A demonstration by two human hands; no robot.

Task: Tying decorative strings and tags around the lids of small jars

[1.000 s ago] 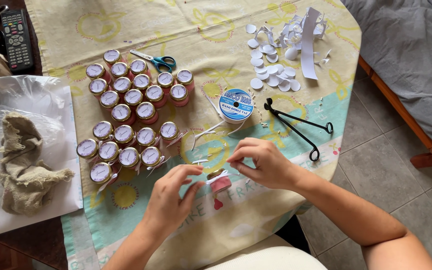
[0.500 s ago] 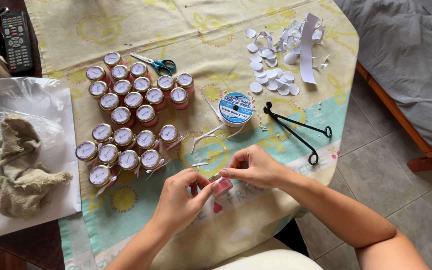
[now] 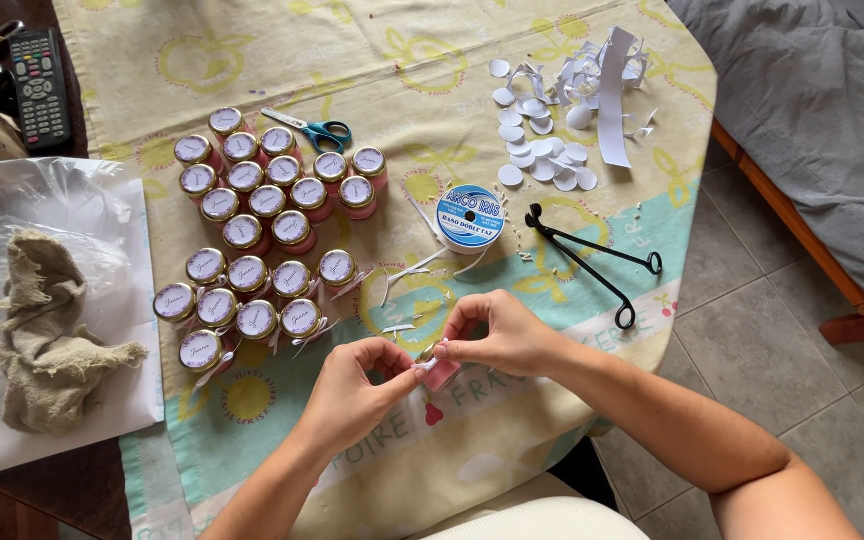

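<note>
The fingers of the left hand [image 3: 352, 390] and right hand [image 3: 497, 335] pinch a thin white ribbon [image 3: 422, 365] over a small pink jar [image 3: 440, 372], near the front edge of the worktop [image 3: 372, 60]. A second ago the hands were apart; they have since closed in together on the jar. To the left stand twenty-one lidded jars [image 3: 252, 240]. Beyond lie one ribbon spool [image 3: 470, 217], one black tongs [image 3: 592, 262] and one pair of scissors [image 3: 312, 130].
</note>
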